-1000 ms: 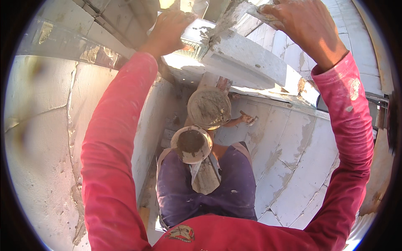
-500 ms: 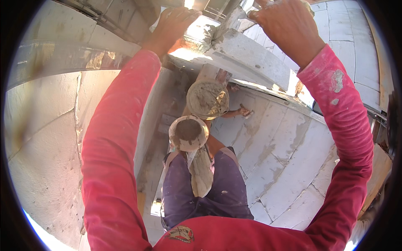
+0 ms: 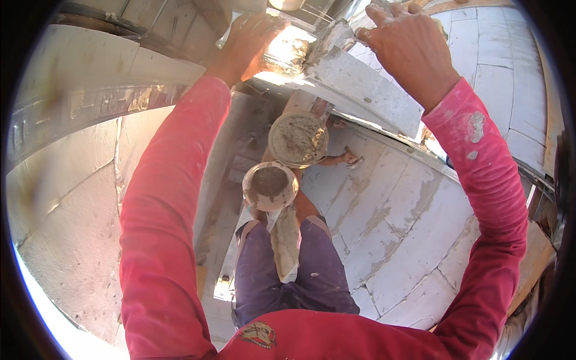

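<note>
A pale-grey, rectangular masonry block (image 3: 366,87) lies aslant between and below the hands, apparently seated; rough grey mortar (image 3: 327,43) at its left end looks unsmoothed. The left hand (image 3: 249,47) arches its grip, the right hand (image 3: 414,51) partly spreads; whether either pinches anything cannot be told. A round, whitish bucket (image 3: 288,195) holds mortar.

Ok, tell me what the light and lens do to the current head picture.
Head view: glare bleaches the surface beside the left hand nearly white; also in the head view, the lower mortar bucket sits in dimmer light, an out-of-focus dark smudge shows over the pale left wall, and the fisheye bends straight edges inside a black rim.
</note>
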The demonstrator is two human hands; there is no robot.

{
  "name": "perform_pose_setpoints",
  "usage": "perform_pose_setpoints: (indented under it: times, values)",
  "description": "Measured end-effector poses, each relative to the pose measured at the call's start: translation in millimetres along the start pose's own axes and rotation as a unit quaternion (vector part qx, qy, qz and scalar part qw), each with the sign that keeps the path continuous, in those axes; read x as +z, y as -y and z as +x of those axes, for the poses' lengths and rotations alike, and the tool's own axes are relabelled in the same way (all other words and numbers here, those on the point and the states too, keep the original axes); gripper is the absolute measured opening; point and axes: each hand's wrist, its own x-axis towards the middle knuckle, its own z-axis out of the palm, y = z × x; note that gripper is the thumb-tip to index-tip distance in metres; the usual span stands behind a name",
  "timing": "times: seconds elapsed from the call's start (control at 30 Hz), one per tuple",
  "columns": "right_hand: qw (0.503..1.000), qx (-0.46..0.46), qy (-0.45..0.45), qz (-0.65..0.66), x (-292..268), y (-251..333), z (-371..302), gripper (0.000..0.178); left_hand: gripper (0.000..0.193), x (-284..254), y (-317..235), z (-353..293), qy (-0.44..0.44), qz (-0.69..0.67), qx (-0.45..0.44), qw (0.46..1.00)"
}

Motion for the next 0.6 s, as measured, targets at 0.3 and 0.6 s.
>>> perform_pose_setpoints:
  times: [0.3, 0.6]
  values:
    - [0.999, -0.016, -0.037, 0.014, 20.5, -8.7, 4.0, 0.016, 0.109, -4.5, -6.3, 7.0, 0.002, -0.014, -0.001, 1.0]
    - [0.997, -0.029, -0.004, 0.073, 26.7, -12.2, 10.5, 0.015, 0.112, -7.3, -11.6, 9.9, 0.023, -0.023, -0.022, 0.999]
